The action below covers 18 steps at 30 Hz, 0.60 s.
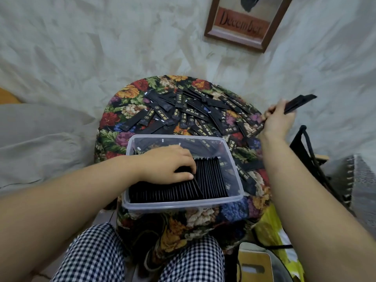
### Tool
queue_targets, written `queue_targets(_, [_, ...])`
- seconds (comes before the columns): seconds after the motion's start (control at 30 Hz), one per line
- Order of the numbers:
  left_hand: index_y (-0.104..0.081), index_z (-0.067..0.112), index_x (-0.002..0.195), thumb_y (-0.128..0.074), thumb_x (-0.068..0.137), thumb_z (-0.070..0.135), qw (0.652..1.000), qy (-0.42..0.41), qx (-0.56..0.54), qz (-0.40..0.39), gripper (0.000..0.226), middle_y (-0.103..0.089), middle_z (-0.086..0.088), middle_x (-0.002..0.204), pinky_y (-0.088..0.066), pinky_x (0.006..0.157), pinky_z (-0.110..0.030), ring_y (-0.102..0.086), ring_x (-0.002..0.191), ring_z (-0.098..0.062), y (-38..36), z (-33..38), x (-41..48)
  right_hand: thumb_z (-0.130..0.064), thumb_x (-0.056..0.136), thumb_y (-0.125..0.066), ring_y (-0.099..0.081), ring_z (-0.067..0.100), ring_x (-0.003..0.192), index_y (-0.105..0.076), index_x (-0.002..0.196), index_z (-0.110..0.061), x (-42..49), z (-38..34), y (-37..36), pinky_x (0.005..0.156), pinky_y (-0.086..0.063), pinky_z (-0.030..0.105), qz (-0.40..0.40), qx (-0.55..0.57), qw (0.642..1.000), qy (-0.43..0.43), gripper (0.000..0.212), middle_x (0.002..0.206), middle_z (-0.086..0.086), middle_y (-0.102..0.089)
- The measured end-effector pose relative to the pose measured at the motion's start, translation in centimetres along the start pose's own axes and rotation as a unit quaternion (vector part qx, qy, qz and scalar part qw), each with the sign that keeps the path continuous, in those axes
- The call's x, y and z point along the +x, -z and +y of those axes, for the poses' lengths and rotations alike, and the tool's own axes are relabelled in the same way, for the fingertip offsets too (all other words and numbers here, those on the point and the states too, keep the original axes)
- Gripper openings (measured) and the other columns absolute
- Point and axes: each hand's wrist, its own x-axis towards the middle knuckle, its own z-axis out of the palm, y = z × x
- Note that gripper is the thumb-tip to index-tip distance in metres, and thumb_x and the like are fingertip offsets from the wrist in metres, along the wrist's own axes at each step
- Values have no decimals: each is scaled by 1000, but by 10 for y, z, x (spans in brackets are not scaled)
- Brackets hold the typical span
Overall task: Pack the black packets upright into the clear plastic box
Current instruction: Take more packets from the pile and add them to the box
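The left hand [171, 165] lies inside the clear plastic box [183, 202], its fingers curled over the tops of the packed row [205, 180] and its thumb laid along the near side. The packets under it are held back at a lean, so a wedge-shaped gap is opened in the row. The right hand [278, 119] is closed round a small bundle of held packets [299, 102], raised just off the right edge of the upholstered stool [122, 94].

Several risks can be judged from this. If the left hand were lifted too soon, the leaning packets would probably fall across the gap. If the bundle were pushed in at an angle, thin edges could be caught and folded, or neighbours knocked flat. The bundle is gripped near one end, so a packet could slip out and be dropped beside the stool. The box sits near the front edge of a soft, domed cushion and could be tipped by a hard downward push.

The packets are slim, flat, matt black sachets with small pale print. Standing on edge, they read as fine pleats. The box is a rectangular tub of thin, flexible-looking plastic with rounded corners and a rolled rim. Loose packets [193, 112] lie scattered flat behind it on the coarse floral fabric.
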Motion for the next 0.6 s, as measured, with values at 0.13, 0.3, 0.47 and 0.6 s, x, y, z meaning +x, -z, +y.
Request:
queue_targets(0.13, [-58, 27, 118, -45, 96, 40, 1000, -3, 7, -5, 28, -52, 7, 121, -29, 99, -22, -42, 115, -11, 1, 1, 1, -18, 101, -42, -38, 3, 45, -40, 88, -25, -34, -9, 37, 47, -32, 19, -38, -86, 994, 64, 15, 66, -3, -43])
queue_targets(0.3, [-58, 29, 116, -45, 96, 41, 1000, 0, 13, -2, 27, -53, 8, 120, -33, 100, -27, -43, 115, -12, -1, 0, 1, -15, 100, -44, -41, 0, 45, -46, 95, -19, -57, 8, 54, 47, -35, 17, -92, -143, 983, 67, 7, 67, -3, -44])
queue_targets(0.47, [-58, 29, 116, -45, 96, 41, 1000, 1, 16, 1, 27, -53, 7, 119, -34, 101, -32, -44, 114, -13, -2, 0, 1, -18, 96, -52, -50, 10, 60, -49, 98, -26, -70, 23, 57, 57, -42, 23, -119, -197, 970, 85, 8, 76, 1, -55])
queue_targets(0.6, [-58, 29, 116, -45, 96, 41, 1000, 5, 12, 1, 27, -53, 8, 119, -35, 101, -34, -44, 114, -13, -3, -2, 1, -15, 93, -56, -52, 13, 66, -48, 95, -33, -83, 31, 62, 66, -44, 27, -154, -246, 952, 100, 19, 83, 5, -55])
